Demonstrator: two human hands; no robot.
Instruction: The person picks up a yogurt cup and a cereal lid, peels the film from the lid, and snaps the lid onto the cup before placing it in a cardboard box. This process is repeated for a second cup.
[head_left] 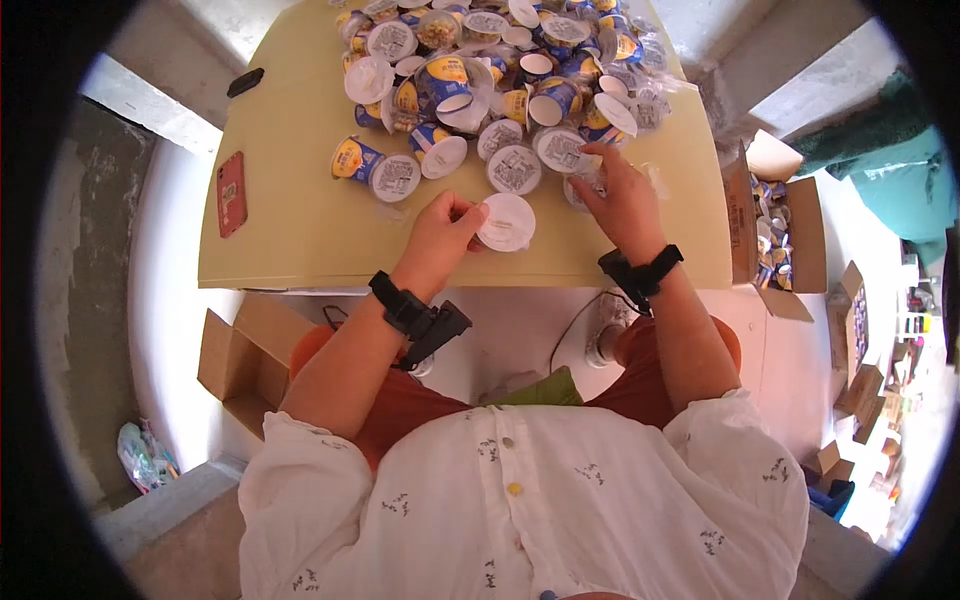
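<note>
My left hand [440, 238] pinches the edge of a round white lid [507, 222] near the table's front edge. What lies under that lid is hidden. My right hand [622, 200] is to the right with thumb and forefinger apart, beside a clear plastic cup [585, 185] at the pile's near edge. Just behind the hands lie a container with a printed lid [514, 170] and another printed lid [559, 149]. A blue and yellow cup [355, 159] lies left of them, against a further printed lid [396, 178]. The large pile of cups [446, 82] covers the table's far part.
A red phone [231, 195] and a black object [245, 82] lie on the left of the yellow table [290, 200]. Right of the table stands a cardboard box [806, 215] holding cups. An open box [240, 365] stands below at the left.
</note>
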